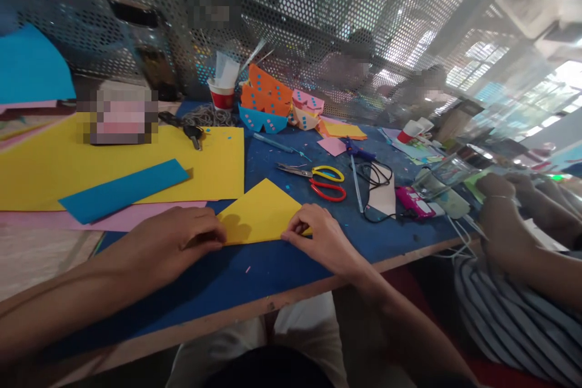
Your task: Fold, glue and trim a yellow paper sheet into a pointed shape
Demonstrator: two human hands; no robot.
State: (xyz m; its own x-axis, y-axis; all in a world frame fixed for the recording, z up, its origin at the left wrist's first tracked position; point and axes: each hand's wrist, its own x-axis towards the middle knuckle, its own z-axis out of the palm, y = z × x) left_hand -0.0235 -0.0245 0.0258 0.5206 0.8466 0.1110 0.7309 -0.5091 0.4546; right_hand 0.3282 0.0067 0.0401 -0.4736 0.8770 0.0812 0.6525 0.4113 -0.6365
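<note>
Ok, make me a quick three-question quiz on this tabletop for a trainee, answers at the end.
1. What do the left hand and right hand both touch?
2. True or false: the scissors have one yellow handle and one red.
3. Which lies on the large yellow sheet: (a) the scissors, (b) a blue strip, (c) a red-and-white cup?

Key: 1. The small yellow paper. 2. True. 3. b.

Left hand [195, 231]: bare, slim fingers
Left forearm [95, 279]: uncovered up to the edge of view
Right hand [319, 231]: bare, slender fingers
Right forearm [395, 309]: uncovered, narrowing towards the wrist
Trousers [311, 327]: pale off-white, plain cloth, softly creased
Dark garment [277, 370]: black, rounded outline, detail lost in shadow
</note>
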